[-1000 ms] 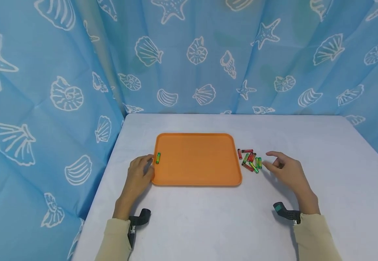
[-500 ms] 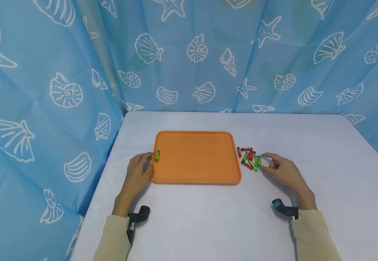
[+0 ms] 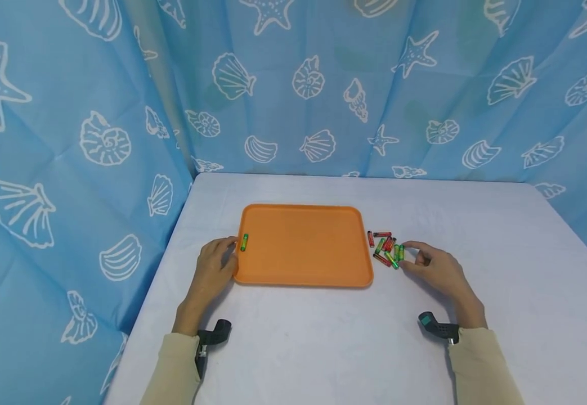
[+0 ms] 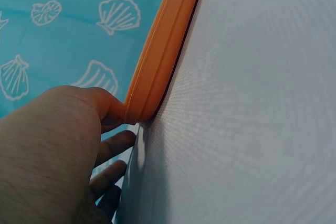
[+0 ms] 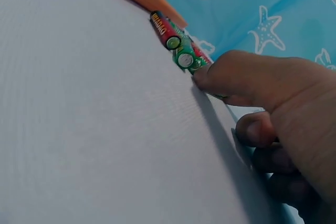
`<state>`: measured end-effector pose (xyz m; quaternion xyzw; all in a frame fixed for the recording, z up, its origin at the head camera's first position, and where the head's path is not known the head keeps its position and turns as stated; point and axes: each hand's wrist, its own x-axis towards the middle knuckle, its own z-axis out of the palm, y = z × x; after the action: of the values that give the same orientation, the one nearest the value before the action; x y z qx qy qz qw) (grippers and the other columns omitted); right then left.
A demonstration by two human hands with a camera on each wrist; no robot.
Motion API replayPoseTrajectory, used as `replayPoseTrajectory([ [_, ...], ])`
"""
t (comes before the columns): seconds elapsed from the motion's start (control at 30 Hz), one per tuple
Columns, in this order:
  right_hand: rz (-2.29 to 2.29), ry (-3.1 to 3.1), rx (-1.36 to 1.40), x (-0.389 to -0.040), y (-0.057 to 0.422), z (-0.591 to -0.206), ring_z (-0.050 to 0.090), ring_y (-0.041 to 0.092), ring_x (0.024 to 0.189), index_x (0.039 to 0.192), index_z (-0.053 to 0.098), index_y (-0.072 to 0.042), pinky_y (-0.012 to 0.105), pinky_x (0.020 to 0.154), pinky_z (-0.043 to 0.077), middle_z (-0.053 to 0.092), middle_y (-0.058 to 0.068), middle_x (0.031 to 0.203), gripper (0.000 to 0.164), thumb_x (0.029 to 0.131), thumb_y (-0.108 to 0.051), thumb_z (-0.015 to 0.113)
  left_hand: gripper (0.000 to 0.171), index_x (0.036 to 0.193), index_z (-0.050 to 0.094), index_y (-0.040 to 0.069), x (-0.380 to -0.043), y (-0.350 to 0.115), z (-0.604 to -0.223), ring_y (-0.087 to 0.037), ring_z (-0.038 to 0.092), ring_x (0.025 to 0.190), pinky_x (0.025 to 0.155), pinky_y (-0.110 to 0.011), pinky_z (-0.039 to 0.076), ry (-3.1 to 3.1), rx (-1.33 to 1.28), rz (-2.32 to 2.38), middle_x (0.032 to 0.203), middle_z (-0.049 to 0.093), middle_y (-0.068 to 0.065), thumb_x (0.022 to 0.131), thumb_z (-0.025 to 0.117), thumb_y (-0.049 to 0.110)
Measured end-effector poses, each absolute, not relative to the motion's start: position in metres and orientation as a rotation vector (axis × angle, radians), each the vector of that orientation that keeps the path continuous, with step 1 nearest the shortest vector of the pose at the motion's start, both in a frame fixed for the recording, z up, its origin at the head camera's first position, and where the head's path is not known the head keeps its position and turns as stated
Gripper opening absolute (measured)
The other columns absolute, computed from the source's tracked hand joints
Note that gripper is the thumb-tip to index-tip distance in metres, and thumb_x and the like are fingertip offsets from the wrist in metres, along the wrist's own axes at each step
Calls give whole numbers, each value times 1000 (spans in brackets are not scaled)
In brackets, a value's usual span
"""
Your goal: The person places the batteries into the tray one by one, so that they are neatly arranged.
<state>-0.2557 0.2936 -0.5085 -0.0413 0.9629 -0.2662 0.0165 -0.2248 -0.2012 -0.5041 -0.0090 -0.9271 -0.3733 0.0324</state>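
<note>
At the left edge of the orange tray (image 3: 303,245), my left hand (image 3: 212,271) rests with thumb and index finger against the outer rim. The left wrist view shows that thumb (image 4: 107,103) touching the tray, the other fingers spread loosely. One green battery (image 3: 244,242) lies inside the tray along its left side. Right of the tray sits a loose cluster of red batteries (image 3: 382,234) and green ones. My right hand (image 3: 437,271) pinches the rightmost green battery (image 3: 401,252) between index finger and thumb, one at each end. In the right wrist view the thumb partly hides the batteries.
A white-covered table (image 3: 323,343) carries everything. Blue curtains (image 3: 273,112) with shell prints hang behind it and along its left side. Both wrists wear black camera mounts (image 3: 214,333), and beige sleeves cover the forearms.
My right hand has moved left to the green battery at the cluster's right side, and its fingers have come to its ends. The left hand stays at the tray's rim.
</note>
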Motion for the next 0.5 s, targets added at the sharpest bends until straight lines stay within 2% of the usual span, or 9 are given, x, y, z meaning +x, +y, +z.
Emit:
replayPoseTrajectory([
  [0.5,-905,3047,-66,-248,288,-510,47,19,71,132,61,-7,34,63,35,54,0,79,58,90,-46,72,45,147,49,13,-226,-204,-508,-33,27,144,112,-57,29,-2838,-32,-1154,149,41,-13,104,49,24],
])
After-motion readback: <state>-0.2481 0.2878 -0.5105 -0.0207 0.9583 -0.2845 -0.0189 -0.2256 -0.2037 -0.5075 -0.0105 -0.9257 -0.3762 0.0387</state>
